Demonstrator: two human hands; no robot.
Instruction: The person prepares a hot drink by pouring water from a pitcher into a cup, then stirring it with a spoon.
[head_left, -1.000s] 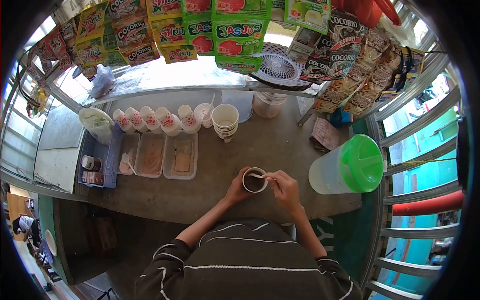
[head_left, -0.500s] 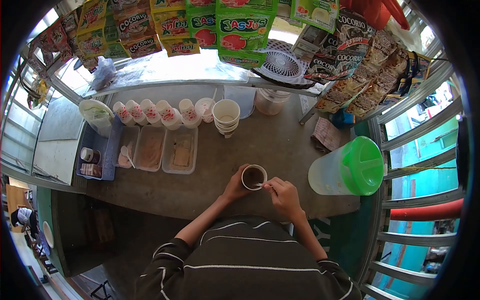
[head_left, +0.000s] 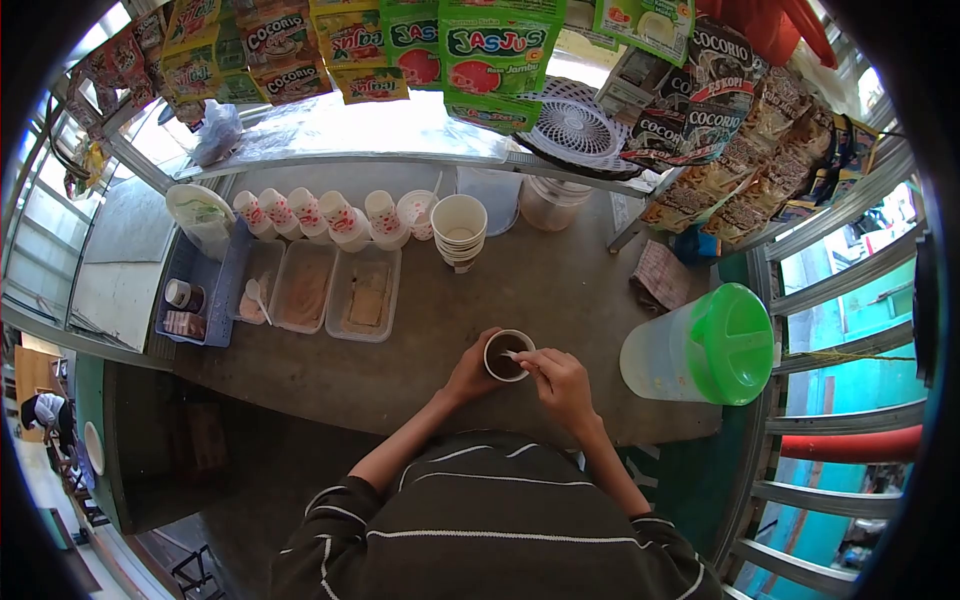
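Observation:
A paper cup holding a dark brown drink stands near the front of the counter. My left hand is wrapped round its left side. Over the cup's right rim, my right hand pinches a small white spoon whose lower end dips into the drink. Most of the spoon's handle is hidden by my fingers. A stack of larger white paper cups stands behind, up the counter.
A green-lidded plastic jug stands to the right, with a folded cloth behind it. Powder tubs, stacked patterned cups and a blue basket line the left. Drink sachets hang overhead.
My right hand has shifted slightly up and left, bringing the spoon from the cup's lower right rim toward its upper middle. My left hand keeps its hold on the cup.

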